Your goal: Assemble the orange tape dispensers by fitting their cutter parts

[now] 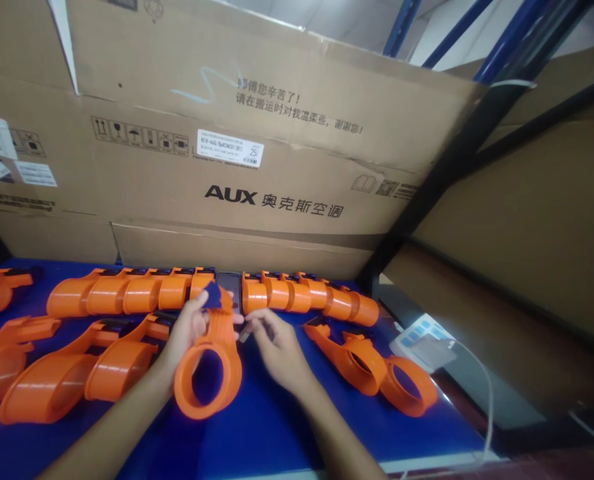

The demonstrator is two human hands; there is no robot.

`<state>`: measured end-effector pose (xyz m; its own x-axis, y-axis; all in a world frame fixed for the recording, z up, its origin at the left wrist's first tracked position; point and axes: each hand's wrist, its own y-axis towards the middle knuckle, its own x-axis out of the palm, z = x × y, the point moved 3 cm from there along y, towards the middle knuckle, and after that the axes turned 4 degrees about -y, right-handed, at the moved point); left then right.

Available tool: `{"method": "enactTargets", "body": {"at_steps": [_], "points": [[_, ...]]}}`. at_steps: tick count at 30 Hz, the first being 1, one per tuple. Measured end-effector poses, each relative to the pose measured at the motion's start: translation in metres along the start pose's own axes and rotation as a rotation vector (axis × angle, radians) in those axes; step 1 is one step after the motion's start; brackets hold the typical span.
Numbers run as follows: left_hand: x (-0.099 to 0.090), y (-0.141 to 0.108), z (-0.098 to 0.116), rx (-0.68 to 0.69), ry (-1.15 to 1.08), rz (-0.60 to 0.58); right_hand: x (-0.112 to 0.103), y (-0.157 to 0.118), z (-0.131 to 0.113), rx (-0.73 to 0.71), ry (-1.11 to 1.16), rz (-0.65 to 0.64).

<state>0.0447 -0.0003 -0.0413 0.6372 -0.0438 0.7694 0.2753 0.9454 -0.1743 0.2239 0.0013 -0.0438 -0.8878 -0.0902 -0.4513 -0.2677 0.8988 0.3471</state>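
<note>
My left hand is wrapped round the neck of an orange plastic tape dispenser, its ring hanging down toward me. A dark blue piece sits at the dispenser's upper end, by my fingers. Just to the right, my right hand is closed in a pinch, apart from the dispenser's ring. A small greyish piece shows at its fingertips, too small to name surely. Behind both hands a dark phone-like slab stands between the rows of dispensers.
Several orange dispensers line the back of the blue table, with more at left and right. A large cardboard sheet walls the back. A dark post and a white booklet-like item stand right.
</note>
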Motion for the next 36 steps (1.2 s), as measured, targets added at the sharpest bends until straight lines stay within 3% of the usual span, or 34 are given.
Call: {"method": "enactTargets", "body": {"at_steps": [5,8,13,18,23,26,32,36], "points": [[0.000,-0.008,0.016,0.092,-0.127,0.006,0.017,-0.016,-0.017,-0.324,-0.416,-0.434],[0.003,-0.010,0.016,0.109,-0.126,0.027,0.028,-0.023,-0.018,-0.410,-0.493,-0.549],[0.006,-0.008,0.014,0.122,-0.110,0.058,0.035,-0.020,-0.009,-0.411,-0.536,-0.540],[0.008,-0.008,0.014,0.130,-0.140,0.045,0.022,-0.013,-0.007,-0.344,-0.543,-0.469],[0.011,-0.009,0.012,0.143,-0.179,0.057,0.014,-0.006,-0.010,-0.198,-0.456,-0.264],[0.010,-0.008,0.009,0.142,-0.180,0.056,0.020,-0.007,-0.009,-0.101,-0.478,-0.205],[0.003,-0.001,0.002,0.109,-0.122,0.023,0.047,-0.012,-0.007,0.021,-0.623,-0.236],[0.000,0.000,0.000,0.080,-0.118,0.001,0.050,-0.009,-0.004,0.125,-0.643,-0.233]]}}
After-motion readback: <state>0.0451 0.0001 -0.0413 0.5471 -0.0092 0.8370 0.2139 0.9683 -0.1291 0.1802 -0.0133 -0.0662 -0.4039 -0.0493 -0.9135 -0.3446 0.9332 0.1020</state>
